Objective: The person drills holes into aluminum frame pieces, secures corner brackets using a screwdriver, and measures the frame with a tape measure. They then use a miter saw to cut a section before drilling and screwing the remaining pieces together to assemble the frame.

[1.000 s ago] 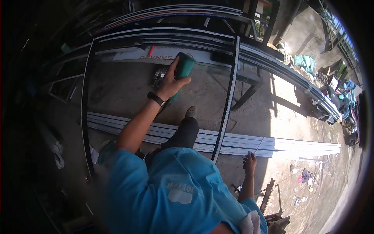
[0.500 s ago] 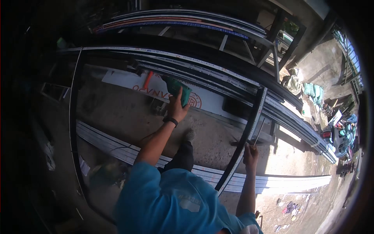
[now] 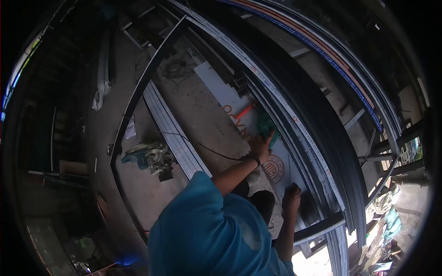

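Note:
My left hand, with a dark band at the wrist, is closed around a green power tool that looks like a drill. The tool is beside a bundle of dark aluminium profiles, above a white printed board. An orange-red strip lies near the tool's front. Lower right, my right hand is closed on a thin rod-like tool, perhaps a screwdriver, its shaft pointing away from me. The dark frame surrounds both arms.
A green saw-like machine stands on the floor at left. White-wrapped profiles lie beside it, crossed by a black cable. More long profiles rest on a rack at right. Bags and clutter are at lower right.
My view has turned, so the frame and profiles now run steeply down to the right. The green tool sits lower beside the profiles. Both hands keep their hold, and the saw-like machine shows more clearly.

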Demonstrator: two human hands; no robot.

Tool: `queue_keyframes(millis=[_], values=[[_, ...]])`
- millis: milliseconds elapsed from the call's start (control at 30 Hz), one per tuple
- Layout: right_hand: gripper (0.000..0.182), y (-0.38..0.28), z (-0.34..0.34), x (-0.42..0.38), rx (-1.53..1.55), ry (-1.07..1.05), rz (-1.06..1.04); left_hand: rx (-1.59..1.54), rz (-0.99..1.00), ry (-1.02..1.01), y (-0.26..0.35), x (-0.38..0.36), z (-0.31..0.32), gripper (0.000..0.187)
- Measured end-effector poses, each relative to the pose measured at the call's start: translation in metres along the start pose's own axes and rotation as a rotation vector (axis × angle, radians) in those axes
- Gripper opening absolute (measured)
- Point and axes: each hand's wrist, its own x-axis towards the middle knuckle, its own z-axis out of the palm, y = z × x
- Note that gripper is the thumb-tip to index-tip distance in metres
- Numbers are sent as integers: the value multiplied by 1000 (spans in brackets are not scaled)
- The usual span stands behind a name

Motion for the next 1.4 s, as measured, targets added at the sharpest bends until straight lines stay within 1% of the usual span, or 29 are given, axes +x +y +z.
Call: queue_keyframes(millis=[33, 67, 100, 167, 233, 333, 433, 467, 567, 600, 633, 667, 700, 767, 833, 867, 900, 967, 1000, 1033, 1067, 1100, 1133, 1167, 1200, 1233, 1300, 1333, 1400], values=[[34, 16, 9, 9, -48, -10, -6, 17, 46, 2, -4, 0, -1, 105], [34, 12, 5, 17, -118, -24, -1, -21, 52, -129, -4, 3, -17, 107], [35, 11, 2, 20, -191, -47, 2, -43, 66, -197, -10, 9, -29, 108], [39, 42, 16, 22, -249, 21, -101, -132, 55, -330, -15, 10, -36, 110], [44, 65, 18, 29, -297, 42, -182, -161, 4, -281, -15, 4, -34, 113], [54, 75, 17, 29, -414, 55, -184, -173, -67, -255, -14, -1, -38, 118], [55, 77, 10, 31, -363, -27, -192, -199, -100, -218, -13, -5, -31, 123], [49, 74, 9, 33, -384, -17, -226, -198, -112, -226, -13, -5, -34, 123], [41, 75, 9, 44, -392, -103, -191, -211, -114, -212, -19, -6, -37, 120], [36, 83, 13, 44, -457, -29, -257, -221, -103, -207, -23, -8, -36, 119], [36, 54, 3, 41, -420, -33, -139, -324, -97, -213, -31, -9, -40, 116], [36, 65, 4, 39, -430, 2, -159, -354, -50, -154, -39, -13, -36, 114], [36, 67, 10, 41, -433, 40, -183, -378, -2, -89, -52, -14, -35, 112], [44, 51, 14, 39, -497, 98, -61, -396, 25, -157, -80, -15, -53, 108], [50, 27, 14, 30, -596, 128, 96, -462, 54, -153, -115, -17, -74, 102], [58, 34, 16, 30, -649, 50, 152, -452, 81, -116, -135, -16, -83, 100], [60, 37, 23, 26, -687, 118, 125, -451, 119, -84, -156, -13, -89, 98], [66, 23, 29, 21, -707, 140, 161, -483, 108, -29, -201, -1, -95, 96], [71, 21, 34, 20, -705, 185, 208, -501, 63, -68, -217, 8, -110, 94], [75, 22, 38, 22, -690, 156, 306, -477, 111, 29, -244, 15, -102, 92], [76, 9, 35, 26, -600, 105, 390, -442, 93, 41, -263, 23, -107, 92], [77, -5, 38, 25, -608, 178, 458, -483, -11, 6, -287, 44, -126, 92], [77, 1, 43, 21, -652, 236, 456, -471, 46, 76, -312, 52, -119, 92], [77, -1, 44, 18, -648, 243, 490, -449, 11, 62, -326, 61, -124, 93], [77, -3, 45, 16, -655, 294, 479, -399, -35, 48, -338, 70, -132, 93], [79, -9, 39, 19, -622, 275, 501, -396, -7, 56, -332, 74, -130, 94], [81, -46, 38, 28, -595, 357, 498, -388, -87, 72, -366, 84, -139, 93], [84, -48, 43, 29, -567, 436, 427, -367, -107, 44, -376, 90, -149, 93], [64, -38, 55, 37, -548, 623, 146, -287, -154, 54, -398, 98, -165, 95]])
